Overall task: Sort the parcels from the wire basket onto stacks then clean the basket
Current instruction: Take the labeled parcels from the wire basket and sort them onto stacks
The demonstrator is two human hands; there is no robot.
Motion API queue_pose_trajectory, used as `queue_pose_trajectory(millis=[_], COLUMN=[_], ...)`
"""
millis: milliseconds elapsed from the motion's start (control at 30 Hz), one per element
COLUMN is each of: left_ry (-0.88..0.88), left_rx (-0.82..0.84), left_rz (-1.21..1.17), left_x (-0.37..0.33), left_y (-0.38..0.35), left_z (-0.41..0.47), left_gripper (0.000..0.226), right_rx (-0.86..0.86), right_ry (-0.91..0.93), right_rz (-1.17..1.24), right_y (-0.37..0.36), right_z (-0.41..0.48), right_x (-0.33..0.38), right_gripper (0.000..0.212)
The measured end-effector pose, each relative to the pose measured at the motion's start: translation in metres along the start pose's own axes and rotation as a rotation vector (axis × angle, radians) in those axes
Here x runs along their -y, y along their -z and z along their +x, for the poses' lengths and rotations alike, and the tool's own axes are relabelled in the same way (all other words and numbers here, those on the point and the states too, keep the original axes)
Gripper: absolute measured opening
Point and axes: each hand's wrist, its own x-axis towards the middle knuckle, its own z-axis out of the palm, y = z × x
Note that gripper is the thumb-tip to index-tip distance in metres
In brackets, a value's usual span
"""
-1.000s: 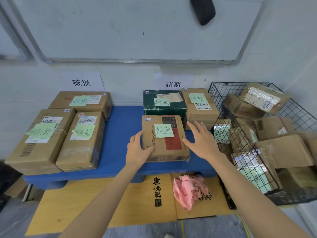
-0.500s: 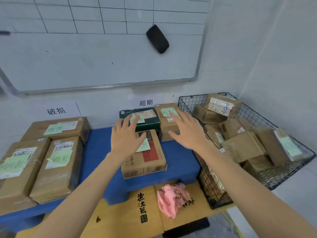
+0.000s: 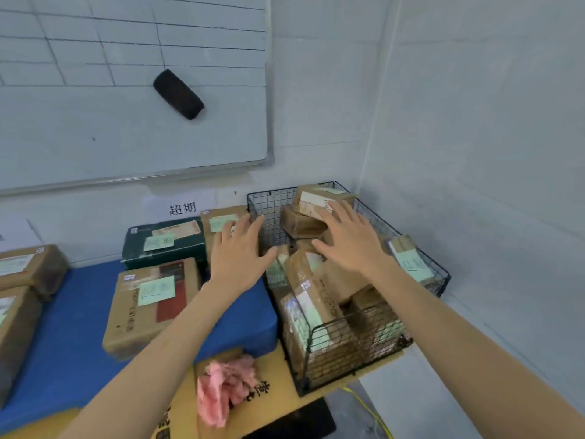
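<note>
Over the black wire basket the right hand hovers flat, its fingers straight and spread wide, holding nothing. Its fingertips point to 12 o'clock and overlap the near edge of a brown cardboard parcel with a white printed label, the topmost one at the far end of the basket. Whether they touch it cannot be told. That parcel's long axis runs from 9 to 3 o'clock, across the line of the fingers, so a grasp would probably span its short side.

At 9 o'clock of the right hand, the left hand is likewise spread and empty. It hangs just outside the basket's left wall, so the right hand is plainly the nearer.

Below the top parcel lies a second brown taped box. Nearer, at 6 o'clock, a tall brown parcel stands on end among a heap of others. At 9 o'clock of the basket, sorted parcels lie on the blue pad, and a crumpled pink cloth waits at 7 o'clock.
</note>
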Motion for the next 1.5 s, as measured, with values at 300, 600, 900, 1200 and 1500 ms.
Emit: queue_pose_trajectory(millis=[300, 600, 900, 1200, 1500], left_ry=[-0.032, -0.123, -0.191, -0.214, -0.189], left_rx=[0.000, 0.057, 0.167, 0.228, 0.238], left_rz=[-0.054, -0.041, -0.079, -0.068, -0.073], left_x=[-0.145, -0.209, -0.236, -0.225, -0.206], left_y=[-0.036, -0.065, -0.112, -0.144, -0.161], left_z=[0.004, 0.017, 0.059, 0.090, 0.103], left_gripper=[0.070, 0.069, 0.073, 0.078, 0.074], right_rx=[0.052, 0.130, 0.191, 0.192, 0.224], right_ry=[-0.041, -0.086, -0.052, -0.019, 0.079], right_rz=[0.011, 0.038, 0.048, 0.085, 0.141], right_y=[0.005, -0.016, -0.039, -0.063, -0.075], right_z=[-0.048, -0.062, -0.041, -0.007, 0.026], right_x=[-0.151, -0.222, -0.254, -0.267, -0.272], right_gripper=[0.069, 0.074, 0.073, 0.074, 0.073])
